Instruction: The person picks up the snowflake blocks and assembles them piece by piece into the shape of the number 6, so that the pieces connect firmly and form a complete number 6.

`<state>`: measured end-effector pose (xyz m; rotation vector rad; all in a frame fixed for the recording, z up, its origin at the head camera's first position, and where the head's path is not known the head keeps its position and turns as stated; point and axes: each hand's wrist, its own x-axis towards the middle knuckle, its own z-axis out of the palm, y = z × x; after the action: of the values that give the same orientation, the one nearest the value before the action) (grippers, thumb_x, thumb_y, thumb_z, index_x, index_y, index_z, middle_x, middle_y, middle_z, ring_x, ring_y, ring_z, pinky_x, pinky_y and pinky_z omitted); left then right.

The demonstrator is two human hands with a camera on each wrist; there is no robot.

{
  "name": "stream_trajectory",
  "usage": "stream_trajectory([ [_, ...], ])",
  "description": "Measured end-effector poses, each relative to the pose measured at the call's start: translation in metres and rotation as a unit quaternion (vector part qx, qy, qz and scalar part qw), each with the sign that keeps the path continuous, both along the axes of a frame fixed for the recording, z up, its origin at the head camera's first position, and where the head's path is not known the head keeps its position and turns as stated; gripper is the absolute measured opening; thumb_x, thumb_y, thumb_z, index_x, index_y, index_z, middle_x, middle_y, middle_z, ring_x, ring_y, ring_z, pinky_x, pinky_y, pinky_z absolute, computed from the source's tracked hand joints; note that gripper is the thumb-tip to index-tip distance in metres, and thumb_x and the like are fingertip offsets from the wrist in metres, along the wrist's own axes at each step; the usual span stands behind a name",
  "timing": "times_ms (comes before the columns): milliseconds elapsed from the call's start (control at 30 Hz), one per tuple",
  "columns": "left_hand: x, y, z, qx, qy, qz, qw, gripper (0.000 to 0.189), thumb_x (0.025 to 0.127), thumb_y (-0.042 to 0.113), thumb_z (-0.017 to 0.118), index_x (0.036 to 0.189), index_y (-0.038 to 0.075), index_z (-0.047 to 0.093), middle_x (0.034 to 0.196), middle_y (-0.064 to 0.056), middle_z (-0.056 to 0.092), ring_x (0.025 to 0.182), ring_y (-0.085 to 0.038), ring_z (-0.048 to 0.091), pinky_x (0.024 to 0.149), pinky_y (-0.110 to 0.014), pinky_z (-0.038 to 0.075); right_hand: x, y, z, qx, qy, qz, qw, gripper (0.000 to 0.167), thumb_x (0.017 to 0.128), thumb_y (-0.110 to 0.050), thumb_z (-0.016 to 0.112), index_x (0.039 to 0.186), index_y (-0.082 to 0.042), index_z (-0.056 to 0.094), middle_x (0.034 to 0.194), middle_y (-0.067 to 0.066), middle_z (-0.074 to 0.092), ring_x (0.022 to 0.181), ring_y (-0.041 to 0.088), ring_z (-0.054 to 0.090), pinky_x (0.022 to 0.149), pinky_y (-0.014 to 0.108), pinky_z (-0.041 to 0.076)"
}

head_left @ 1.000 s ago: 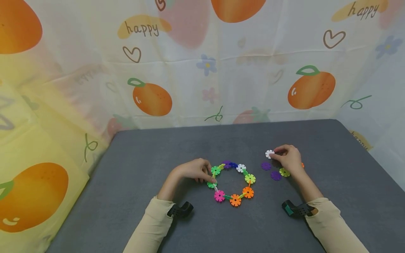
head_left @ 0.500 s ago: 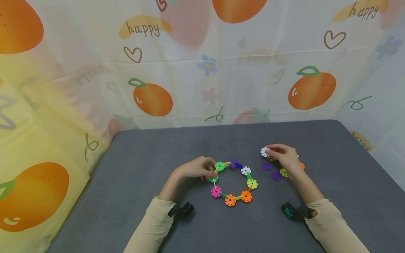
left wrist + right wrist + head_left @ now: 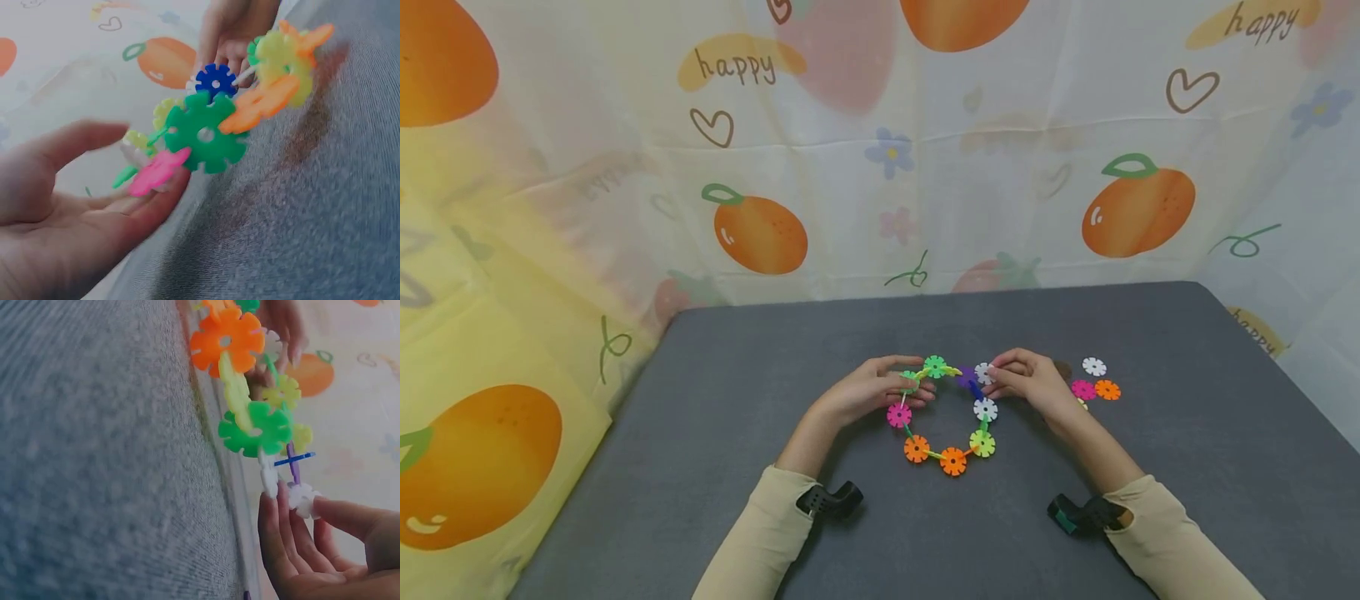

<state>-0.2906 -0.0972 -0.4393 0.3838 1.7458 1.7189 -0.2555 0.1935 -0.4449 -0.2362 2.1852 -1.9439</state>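
Observation:
A ring of linked, notched plastic snowflake discs (image 3: 953, 462) in several colours is lifted between the two hands in the head view. My left hand (image 3: 880, 387) is at its upper left, by the green discs. In the left wrist view, the fingers (image 3: 153, 212) lie extended under a pink disc (image 3: 159, 172), with the thumb apart from them. My right hand (image 3: 1026, 379) pinches a loose-looking white disc (image 3: 303, 499) between thumb and fingers, next to the ring's purple and blue discs. Its fingertips also touch another white disc (image 3: 269, 472). Whether the pinched disc is joined to the ring, I cannot tell.
Loose discs lie on the grey table (image 3: 737, 375) right of the right hand: white (image 3: 1094, 367), pink (image 3: 1083, 389) and orange (image 3: 1107, 390), with others partly hidden by the arm. A fruit-patterned cloth (image 3: 850, 208) hangs behind the table.
The right hand has carried the white disc leftward to the ring. The ring has turned and risen at its far side, and the left hand's fingers have spread out.

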Motion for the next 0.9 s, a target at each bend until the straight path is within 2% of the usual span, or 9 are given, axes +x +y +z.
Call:
stream_trajectory([
  [100,-0.001,0.000,-0.002,0.056,-0.032,0.063,0.9959,0.037,0.100,0.005,0.048,0.134,-0.008,0.049,0.135,-0.023,0.056,0.116,-0.022,0.064,0.098,-0.031,0.054,-0.001,0.002,-0.001,-0.010,-0.012,0.002,0.9999,0.033,0.098,-0.017,0.060,0.116,0.008,0.049,0.092,0.004,0.072,0.084,0.019,0.073,0.083,0.035,0.061],
  [167,-0.002,0.000,-0.004,0.076,-0.043,0.100,0.9912,0.031,0.100,0.003,0.047,0.126,-0.013,0.053,0.129,-0.018,0.059,0.113,-0.019,0.064,0.094,-0.026,0.054,-0.001,0.003,-0.001,-0.019,-0.019,0.004,0.9996,0.033,0.098,-0.016,0.060,0.116,0.009,0.048,0.092,0.004,0.071,0.084,0.018,0.073,0.083,0.035,0.061],
  [267,-0.002,0.001,-0.005,0.083,-0.051,0.121,0.9878,0.027,0.100,0.003,0.050,0.122,-0.012,0.056,0.112,-0.009,0.066,0.103,-0.015,0.068,0.090,-0.026,0.056,-0.002,0.004,-0.003,-0.020,-0.020,-0.006,0.9996,0.033,0.096,-0.015,0.062,0.116,0.008,0.049,0.089,0.001,0.071,0.083,0.016,0.073,0.082,0.032,0.061],
  [367,0.000,0.002,-0.006,0.072,-0.045,0.106,0.9907,0.031,0.099,0.007,0.054,0.128,-0.006,0.056,0.101,-0.007,0.073,0.091,-0.017,0.073,0.088,-0.030,0.059,-0.003,0.005,-0.004,-0.022,0.003,-0.034,0.9992,0.032,0.095,-0.015,0.064,0.114,0.008,0.052,0.086,-0.004,0.072,0.081,0.014,0.073,0.081,0.029,0.060],
  [467,0.001,0.004,-0.006,0.061,-0.036,0.083,0.9941,0.033,0.100,0.012,0.055,0.128,-0.005,0.056,0.099,-0.008,0.076,0.086,-0.017,0.075,0.084,-0.030,0.060,-0.002,0.005,-0.004,-0.027,0.044,-0.066,0.9964,0.032,0.094,-0.015,0.066,0.114,0.008,0.057,0.085,-0.007,0.072,0.079,0.012,0.073,0.081,0.026,0.060],
  [633,0.004,0.009,-0.005,0.056,-0.022,0.055,0.9967,0.024,0.099,0.011,0.055,0.115,-0.006,0.061,0.093,-0.007,0.076,0.081,-0.015,0.075,0.083,-0.028,0.060,-0.002,0.004,-0.003,-0.036,0.101,-0.091,0.9901,0.032,0.094,-0.014,0.066,0.115,0.010,0.061,0.089,-0.009,0.073,0.081,0.008,0.072,0.081,0.024,0.060],
  [767,0.006,0.013,-0.004,0.048,-0.020,0.044,0.9976,0.024,0.099,0.011,0.056,0.111,-0.008,0.064,0.085,-0.006,0.076,0.076,-0.015,0.074,0.085,-0.033,0.060,-0.001,0.002,-0.002,-0.031,0.129,-0.078,0.9881,0.030,0.094,-0.014,0.065,0.114,0.009,0.064,0.091,-0.008,0.073,0.085,0.013,0.073,0.083,0.025,0.059],
  [900,0.009,0.019,-0.003,0.023,-0.014,0.028,0.9993,0.028,0.098,0.014,0.058,0.112,-0.010,0.064,0.082,-0.007,0.075,0.072,-0.016,0.074,0.081,-0.037,0.061,-0.001,-0.004,-0.003,-0.043,0.162,-0.032,0.9854,0.025,0.092,-0.006,0.065,0.111,0.011,0.064,0.094,-0.005,0.074,0.087,0.019,0.073,0.084,0.029,0.060],
])
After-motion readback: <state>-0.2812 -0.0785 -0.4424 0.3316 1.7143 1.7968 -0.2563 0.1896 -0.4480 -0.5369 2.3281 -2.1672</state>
